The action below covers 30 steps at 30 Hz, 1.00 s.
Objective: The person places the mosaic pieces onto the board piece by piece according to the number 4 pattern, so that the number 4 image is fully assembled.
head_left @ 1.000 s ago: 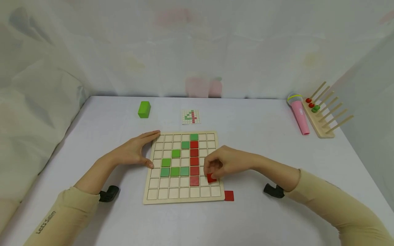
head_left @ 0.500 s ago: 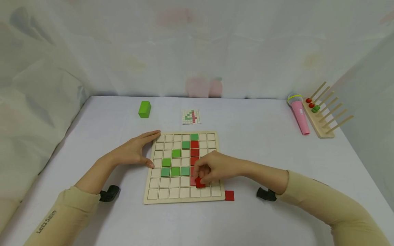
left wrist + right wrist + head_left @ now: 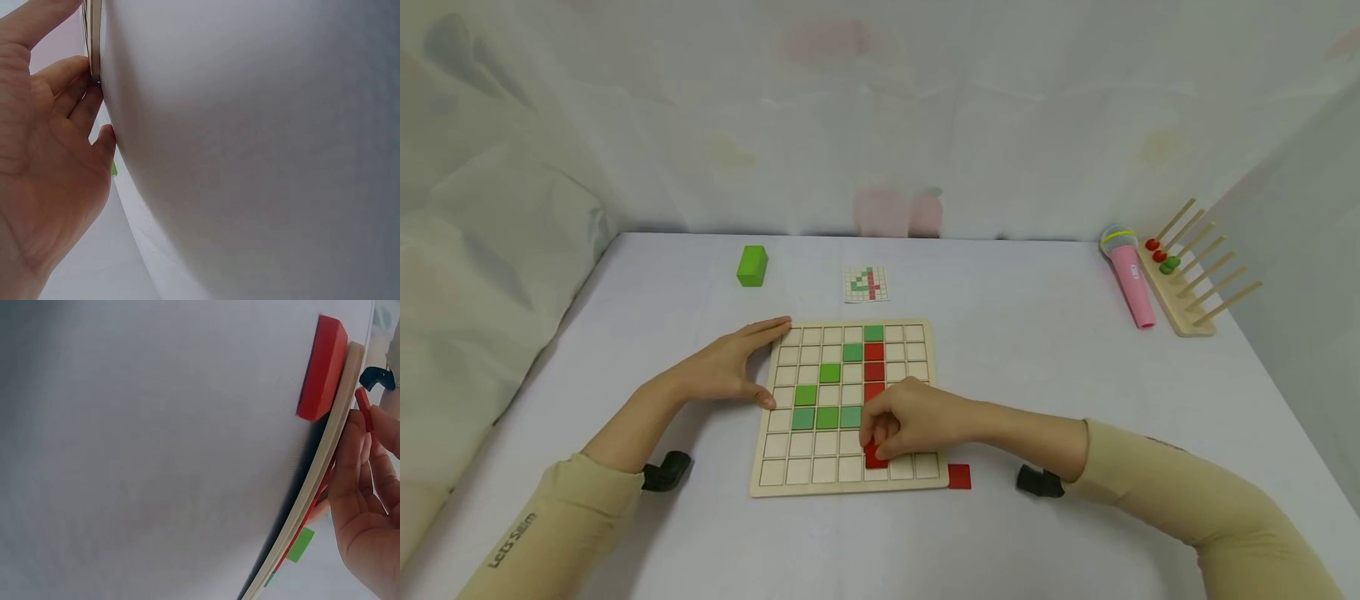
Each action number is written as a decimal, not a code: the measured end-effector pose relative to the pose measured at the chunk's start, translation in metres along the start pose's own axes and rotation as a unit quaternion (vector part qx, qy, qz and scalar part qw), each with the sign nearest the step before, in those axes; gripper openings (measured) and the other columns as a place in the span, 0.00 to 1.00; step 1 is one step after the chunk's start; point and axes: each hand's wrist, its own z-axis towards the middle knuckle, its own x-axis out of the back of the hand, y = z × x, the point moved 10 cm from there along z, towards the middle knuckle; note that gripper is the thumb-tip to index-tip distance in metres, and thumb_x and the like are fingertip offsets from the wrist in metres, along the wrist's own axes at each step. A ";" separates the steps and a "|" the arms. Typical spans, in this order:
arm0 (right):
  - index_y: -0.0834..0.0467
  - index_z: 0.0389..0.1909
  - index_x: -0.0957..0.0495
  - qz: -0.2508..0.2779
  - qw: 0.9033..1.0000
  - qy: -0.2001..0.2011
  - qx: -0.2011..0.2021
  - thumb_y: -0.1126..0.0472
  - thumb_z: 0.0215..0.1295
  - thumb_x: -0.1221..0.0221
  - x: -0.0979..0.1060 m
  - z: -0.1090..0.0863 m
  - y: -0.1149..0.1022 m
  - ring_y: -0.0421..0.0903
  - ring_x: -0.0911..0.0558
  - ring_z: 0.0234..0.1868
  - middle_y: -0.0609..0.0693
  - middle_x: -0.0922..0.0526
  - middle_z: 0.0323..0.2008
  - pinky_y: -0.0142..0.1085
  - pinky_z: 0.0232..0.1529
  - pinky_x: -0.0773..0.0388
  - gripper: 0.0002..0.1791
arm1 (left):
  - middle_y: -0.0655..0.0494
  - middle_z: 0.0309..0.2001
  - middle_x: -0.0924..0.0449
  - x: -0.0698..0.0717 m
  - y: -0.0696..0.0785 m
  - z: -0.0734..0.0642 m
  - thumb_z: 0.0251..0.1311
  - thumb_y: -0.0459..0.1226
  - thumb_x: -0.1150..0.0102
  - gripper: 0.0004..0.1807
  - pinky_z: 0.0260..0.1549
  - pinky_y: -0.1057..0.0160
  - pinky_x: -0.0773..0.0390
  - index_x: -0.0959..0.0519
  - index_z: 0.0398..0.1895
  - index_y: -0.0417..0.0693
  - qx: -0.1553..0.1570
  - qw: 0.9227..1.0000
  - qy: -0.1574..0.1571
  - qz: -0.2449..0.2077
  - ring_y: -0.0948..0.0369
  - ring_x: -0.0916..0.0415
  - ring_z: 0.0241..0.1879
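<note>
My right hand (image 3: 917, 417) pinches a red square tile (image 3: 876, 457) between thumb and fingers, close over the lower part of a wooden grid board (image 3: 772, 472). In the right wrist view that tile (image 3: 364, 409) is tilted, its edge toward the camera. Several red tiles form a column on the board, with the lower ones hidden by my right hand. Several green tiles (image 3: 827, 418) lie in squares left of it. My left hand (image 3: 722, 367) rests along the board's left edge, fingers extended and thumb apart. A loose red tile (image 3: 959, 477) lies by the lower right corner.
Behind the board lies a small card (image 3: 866, 285) printted with a green and red grid pattern. A green block (image 3: 752, 266) stands at the back left. At the back right are a pink microphone (image 3: 1130, 275) and a wooden peg rack (image 3: 1180, 304) with red and green beads.
My right hand has carried the red tile leftward and toward me, from the right side of the board to the bottom of the red column. My left hand has stayed in place.
</note>
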 end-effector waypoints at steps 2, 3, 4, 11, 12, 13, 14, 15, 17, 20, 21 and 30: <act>0.50 0.34 0.16 -0.003 1.000 0.003 0.005 0.65 0.58 0.33 0.000 0.000 -0.001 0.31 0.23 0.27 0.40 0.18 0.25 0.25 0.32 0.22 0.07 | 0.52 0.81 0.53 0.000 0.000 0.000 0.32 0.55 0.19 0.69 0.74 0.38 0.47 0.49 0.79 0.51 -0.001 1.000 0.000 0.001 0.45 0.55 0.80; 0.50 0.33 0.16 -0.004 1.000 0.004 0.008 0.65 0.58 0.33 -0.001 0.000 -0.002 0.31 0.23 0.27 0.40 0.18 0.25 0.25 0.32 0.22 0.07 | 0.52 0.81 0.53 0.000 -0.001 0.000 0.32 0.56 0.19 0.69 0.74 0.38 0.47 0.49 0.79 0.51 -0.001 1.000 -0.001 0.002 0.45 0.55 0.80; 0.50 0.33 0.16 -0.005 1.000 0.005 0.012 0.66 0.58 0.33 -0.001 0.000 -0.003 0.31 0.23 0.26 0.40 0.18 0.25 0.25 0.32 0.22 0.07 | 0.52 0.81 0.53 0.000 -0.001 0.000 0.32 0.56 0.19 0.69 0.74 0.38 0.47 0.49 0.79 0.51 -0.001 1.000 -0.001 0.002 0.45 0.55 0.80; 0.51 0.32 0.16 -0.022 0.999 0.008 0.035 0.67 0.57 0.33 -0.004 -0.001 -0.010 0.29 0.24 0.25 0.41 0.18 0.24 0.24 0.31 0.22 0.07 | 0.53 0.81 0.53 -0.001 -0.003 0.000 0.32 0.56 0.19 0.69 0.74 0.37 0.47 0.49 0.79 0.51 0.000 1.000 -0.001 -0.002 0.45 0.56 0.80; 0.51 0.32 0.16 -0.024 0.999 0.008 0.034 0.67 0.57 0.33 -0.004 -0.002 -0.010 0.29 0.24 0.25 0.41 0.18 0.24 0.24 0.30 0.22 0.07 | 0.53 0.81 0.53 -0.001 -0.003 0.000 0.32 0.56 0.19 0.69 0.74 0.37 0.47 0.49 0.79 0.51 0.000 1.000 -0.001 -0.003 0.45 0.56 0.80; 0.51 0.32 0.16 -0.025 0.999 0.007 0.033 0.67 0.57 0.33 -0.005 -0.002 -0.011 0.29 0.25 0.24 0.41 0.18 0.23 0.24 0.30 0.22 0.07 | 0.53 0.81 0.53 -0.001 -0.003 0.000 0.32 0.56 0.19 0.69 0.74 0.37 0.47 0.49 0.79 0.51 0.000 1.000 -0.001 -0.003 0.45 0.56 0.80; 0.51 0.32 0.16 -0.027 0.999 0.007 0.032 0.67 0.57 0.33 -0.005 -0.002 -0.011 0.29 0.25 0.24 0.41 0.19 0.23 0.24 0.30 0.22 0.07 | 0.53 0.81 0.53 -0.001 -0.003 0.000 0.32 0.56 0.19 0.69 0.74 0.37 0.47 0.49 0.79 0.51 0.000 1.000 -0.001 -0.002 0.45 0.56 0.80; 0.51 0.31 0.16 -0.028 0.999 0.006 0.031 0.67 0.57 0.33 -0.005 -0.002 -0.011 0.29 0.25 0.24 0.41 0.19 0.23 0.23 0.30 0.22 0.07 | 0.53 0.81 0.53 -0.001 -0.003 0.000 0.32 0.56 0.19 0.69 0.74 0.37 0.47 0.49 0.79 0.51 0.000 1.000 -0.001 -0.002 0.45 0.56 0.80; 0.50 0.31 0.16 -0.032 0.999 0.005 0.028 0.66 0.57 0.33 -0.006 -0.003 -0.011 0.29 0.25 0.24 0.40 0.19 0.23 0.23 0.30 0.23 0.06 | 0.53 0.81 0.53 -0.001 -0.004 0.000 0.32 0.56 0.19 0.69 0.74 0.38 0.47 0.49 0.79 0.52 -0.001 1.000 0.000 -0.003 0.45 0.56 0.80; 0.50 0.31 0.16 -0.043 0.999 0.006 0.028 0.66 0.56 0.33 -0.006 -0.003 -0.011 0.29 0.25 0.24 0.39 0.20 0.23 0.23 0.30 0.23 0.07 | 0.54 0.81 0.53 -0.002 -0.004 0.001 0.32 0.57 0.19 0.69 0.74 0.38 0.47 0.49 0.79 0.52 -0.001 1.000 0.000 -0.003 0.45 0.56 0.80; 0.49 0.31 0.16 -0.047 0.998 0.007 0.029 0.65 0.56 0.32 -0.007 -0.002 -0.011 0.28 0.25 0.24 0.39 0.20 0.23 0.23 0.30 0.24 0.07 | 0.54 0.81 0.53 -0.002 -0.004 0.001 0.32 0.57 0.20 0.69 0.74 0.38 0.47 0.49 0.79 0.52 -0.001 1.000 0.000 -0.003 0.45 0.56 0.80; 0.50 0.31 0.16 -0.059 0.998 0.005 0.029 0.65 0.57 0.33 -0.007 -0.002 -0.011 0.28 0.26 0.24 0.39 0.20 0.22 0.22 0.30 0.24 0.06 | 0.53 0.80 0.52 -0.001 -0.004 0.001 0.32 0.56 0.19 0.68 0.74 0.38 0.47 0.49 0.79 0.52 -0.001 1.000 0.001 -0.005 0.45 0.55 0.80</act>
